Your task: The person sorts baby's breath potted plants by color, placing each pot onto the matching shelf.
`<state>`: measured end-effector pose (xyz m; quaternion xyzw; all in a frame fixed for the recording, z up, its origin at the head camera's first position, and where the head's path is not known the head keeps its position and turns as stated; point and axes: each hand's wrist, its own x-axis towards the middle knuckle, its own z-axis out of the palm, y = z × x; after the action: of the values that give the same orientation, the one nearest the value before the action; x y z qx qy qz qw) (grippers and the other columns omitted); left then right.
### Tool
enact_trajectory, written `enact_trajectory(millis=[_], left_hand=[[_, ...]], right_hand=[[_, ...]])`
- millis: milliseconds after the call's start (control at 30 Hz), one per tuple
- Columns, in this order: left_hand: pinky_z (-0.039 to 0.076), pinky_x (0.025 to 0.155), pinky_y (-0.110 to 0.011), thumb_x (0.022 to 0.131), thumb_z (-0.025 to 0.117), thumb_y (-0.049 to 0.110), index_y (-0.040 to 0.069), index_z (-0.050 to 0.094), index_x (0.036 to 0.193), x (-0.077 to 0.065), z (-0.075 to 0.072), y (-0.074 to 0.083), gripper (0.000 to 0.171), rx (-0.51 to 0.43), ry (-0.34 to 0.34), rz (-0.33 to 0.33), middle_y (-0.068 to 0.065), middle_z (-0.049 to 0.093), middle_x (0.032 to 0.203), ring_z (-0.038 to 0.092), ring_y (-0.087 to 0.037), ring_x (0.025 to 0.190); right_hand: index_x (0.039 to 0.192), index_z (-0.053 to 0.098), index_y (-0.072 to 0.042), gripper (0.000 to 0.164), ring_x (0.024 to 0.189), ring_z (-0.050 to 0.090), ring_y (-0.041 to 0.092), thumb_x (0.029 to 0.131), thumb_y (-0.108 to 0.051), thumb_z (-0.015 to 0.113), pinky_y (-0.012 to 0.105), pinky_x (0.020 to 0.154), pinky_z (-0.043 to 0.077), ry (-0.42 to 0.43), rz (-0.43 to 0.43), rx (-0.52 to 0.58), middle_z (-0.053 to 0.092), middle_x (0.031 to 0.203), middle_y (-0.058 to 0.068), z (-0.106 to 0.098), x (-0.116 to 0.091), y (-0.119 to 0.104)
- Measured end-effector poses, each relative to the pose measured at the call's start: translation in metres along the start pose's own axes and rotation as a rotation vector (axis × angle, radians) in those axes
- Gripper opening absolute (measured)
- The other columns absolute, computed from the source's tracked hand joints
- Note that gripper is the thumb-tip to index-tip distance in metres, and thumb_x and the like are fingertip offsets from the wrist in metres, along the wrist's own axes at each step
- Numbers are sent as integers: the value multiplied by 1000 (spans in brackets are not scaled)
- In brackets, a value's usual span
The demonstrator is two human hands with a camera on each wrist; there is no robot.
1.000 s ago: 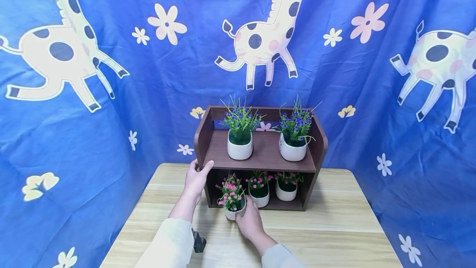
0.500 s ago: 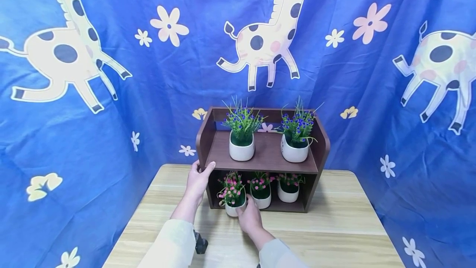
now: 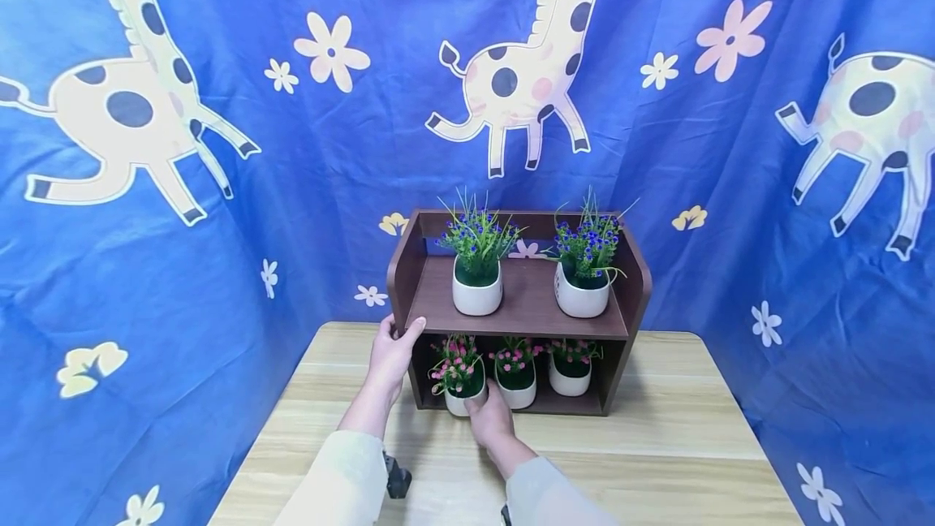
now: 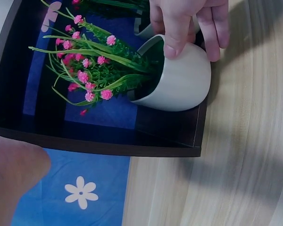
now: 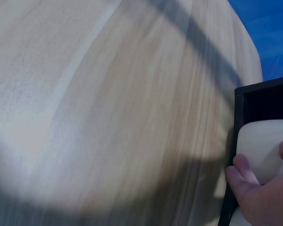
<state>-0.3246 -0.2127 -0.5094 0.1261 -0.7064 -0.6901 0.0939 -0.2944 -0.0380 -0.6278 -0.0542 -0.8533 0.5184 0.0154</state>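
Note:
My right hand (image 3: 491,419) grips a white flowerpot (image 3: 465,402) with pink flowers at the left front of the lower shelf. In the left wrist view, the thumb presses near the rim of that pot (image 4: 188,82), whose base stands close to the front edge of the shelf. Fingers and thumb lie on either side of the pot (image 5: 262,143) in the right wrist view. My left hand (image 3: 389,355) holds the left side of the dark brown shelf unit (image 3: 526,299), its thumb on the front of the upper board.
Two more white pots with pink flowers, a middle one (image 3: 517,394) and a right one (image 3: 571,380), stand on the lower shelf. Above are two pots with blue flowers, one left (image 3: 478,295) and one right (image 3: 582,299). A blue curtain (image 3: 292,144) surrounds the wooden table (image 3: 679,445).
My right hand has pushed the pink-flowered pot backward, from in front of the lower shelf onto its left front part. The left hand keeps its hold on the shelf unit.

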Motion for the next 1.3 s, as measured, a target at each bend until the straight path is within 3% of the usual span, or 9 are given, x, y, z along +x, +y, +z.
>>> enact_trajectory(millis=[300, 533, 800, 1033, 1300], left_hand=[[30, 136, -50, 106, 71, 33, 4, 39, 159, 0, 2, 1, 68, 10, 10, 3, -22, 52, 160, 46, -31, 150], [30, 136, -51, 105, 72, 31, 3, 40, 158, 0, 2, 0, 68, 6, 2, 2, -23, 53, 160, 46, -32, 151], [29, 136, -52, 105, 71, 32, 3, 39, 159, -1, 0, 0, 69, 5, 9, 1, -23, 52, 161, 46, -33, 152], [29, 136, -51, 106, 71, 33, 4, 40, 159, -2, 1, 0, 68, 3, 12, 0, -23, 52, 160, 46, -32, 151], [31, 135, -52, 106, 70, 35, 4, 40, 158, -2, 3, 2, 67, 8, 20, 5, -23, 52, 160, 47, -33, 150]], right_hand=[[144, 59, -3, 57, 124, 69, 46, 95, -22, 81, 65, 111, 52, 20, 5, -45, 72, 136, 25, 16, 19, 16], [143, 60, -5, 58, 120, 70, 45, 95, -27, 82, 60, 108, 56, 43, 16, -66, 72, 132, 25, 27, 32, 24], [143, 59, -8, 58, 116, 72, 43, 95, -32, 82, 57, 104, 58, 29, 2, -105, 74, 129, 23, 20, 26, 17], [141, 58, 1, 56, 115, 71, 48, 95, -23, 81, 59, 103, 58, 7, 3, -106, 72, 128, 29, 3, 11, -4], [143, 59, -2, 57, 112, 73, 43, 96, -30, 76, 51, 98, 61, 67, -29, -159, 75, 128, 25, 6, 11, 0]])
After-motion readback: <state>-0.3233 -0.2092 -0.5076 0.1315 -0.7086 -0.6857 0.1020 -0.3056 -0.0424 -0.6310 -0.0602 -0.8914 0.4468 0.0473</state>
